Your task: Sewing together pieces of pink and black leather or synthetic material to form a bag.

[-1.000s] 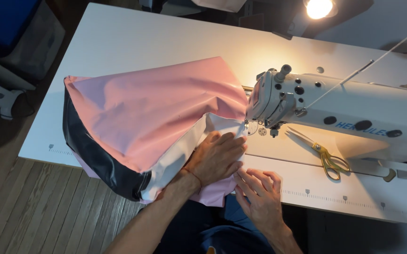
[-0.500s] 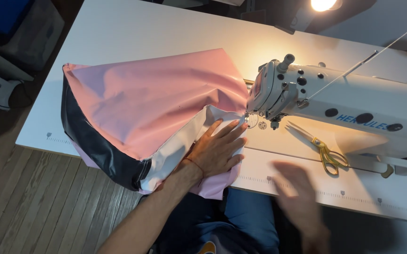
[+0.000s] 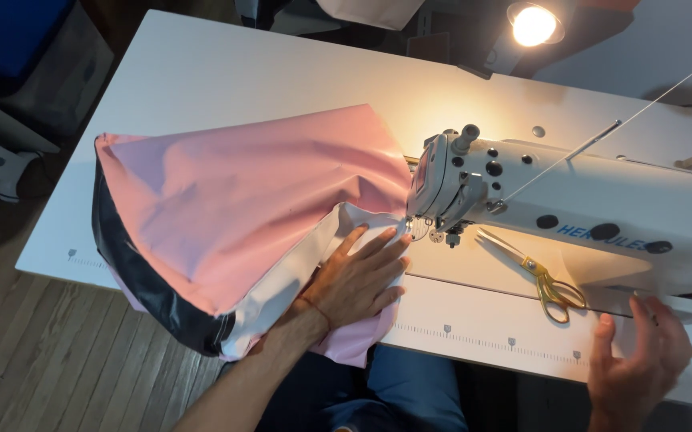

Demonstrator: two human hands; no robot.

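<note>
Fabric (image 3: 242, 200), pink with a dark band and white edge, lies heaped on the white desk (image 3: 226, 72), left of the sewing machine (image 3: 570, 208). Left hand (image 3: 358, 276) presses flat on it, fingers spread, just beside the needle. Right hand (image 3: 638, 364), open and holding nothing, reaches toward the machine's right end, past yellow-handled scissors (image 3: 534, 272).

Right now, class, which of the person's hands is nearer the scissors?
Right. The right hand is just beyond the scissors' yellow handles, at the table's near edge. The left hand lies flat on the fabric, across the needle area from them.
</note>
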